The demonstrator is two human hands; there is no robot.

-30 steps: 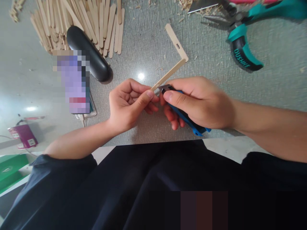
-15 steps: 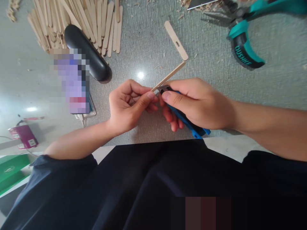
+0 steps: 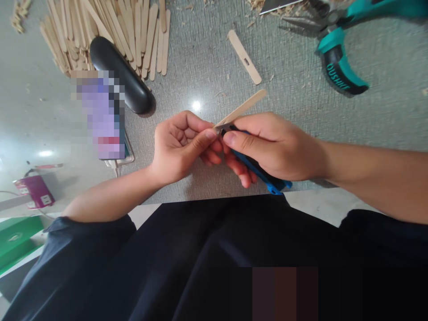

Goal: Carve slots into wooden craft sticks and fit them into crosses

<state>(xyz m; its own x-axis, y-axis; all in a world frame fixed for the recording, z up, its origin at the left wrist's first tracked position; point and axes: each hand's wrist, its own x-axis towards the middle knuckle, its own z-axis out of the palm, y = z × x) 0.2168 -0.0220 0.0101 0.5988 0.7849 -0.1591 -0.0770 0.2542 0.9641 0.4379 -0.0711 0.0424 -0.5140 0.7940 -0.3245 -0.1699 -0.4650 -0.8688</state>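
Between the thumb and fingers of my left hand (image 3: pixel 185 145) is the near end of a wooden craft stick (image 3: pixel 246 105), its free end slanting up to the right. My right hand (image 3: pixel 274 145) is closed around a blue and black utility knife (image 3: pixel 252 164). The knife's short blade touches the stick close to my left fingertips; the exact contact is partly hidden by my thumbs. Beyond the held stick lies another craft stick (image 3: pixel 241 51) with a small slot cut through it.
Many craft sticks (image 3: pixel 133 35) are heaped at the back left, behind a black case (image 3: pixel 122 76) and a phone (image 3: pixel 103 118) on a cable. Teal-handled pliers (image 3: pixel 341 67) and a bare blade (image 3: pixel 279 5) lie at the back right among wood shavings. A purple box (image 3: pixel 35 191) sits far left.
The held craft stick has rolled so that more of its flat face shows, and its free end has shifted slightly right. Both hands keep their grip.
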